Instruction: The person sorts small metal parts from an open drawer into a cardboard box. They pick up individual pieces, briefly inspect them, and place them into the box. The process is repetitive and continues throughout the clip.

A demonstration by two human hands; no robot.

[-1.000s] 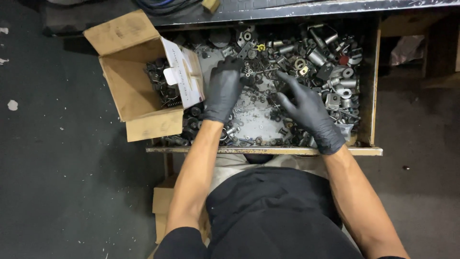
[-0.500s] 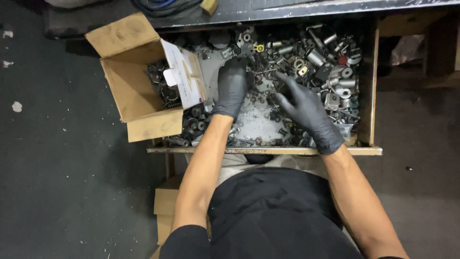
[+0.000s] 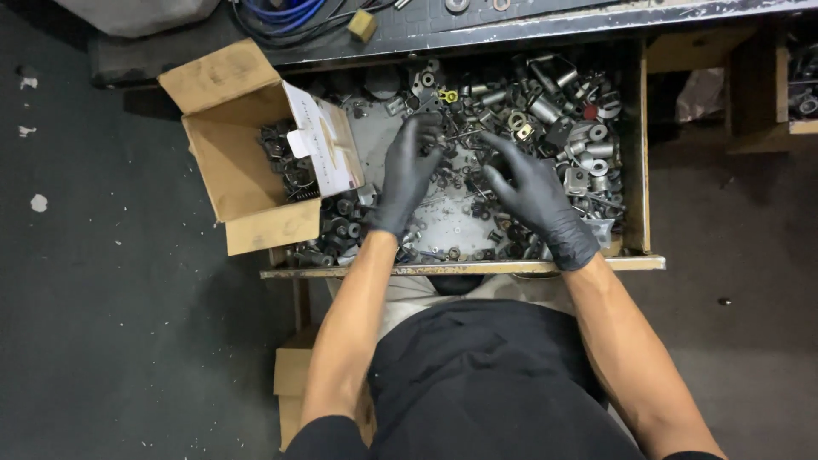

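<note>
We look straight down at an open drawer in the upper middle of the frame, heaped with small metal parts: nuts, washers, bushings, springs. Our left hand, in a black glove, rests over the loose hardware at the drawer's centre, fingers spread and slightly curled; we cannot tell whether its grip has hold of anything. Our right hand, also gloved, lies just beside it, fingers open and splayed over the parts. A cardboard box with more parts sits at the drawer's left edge, flaps open.
</note>
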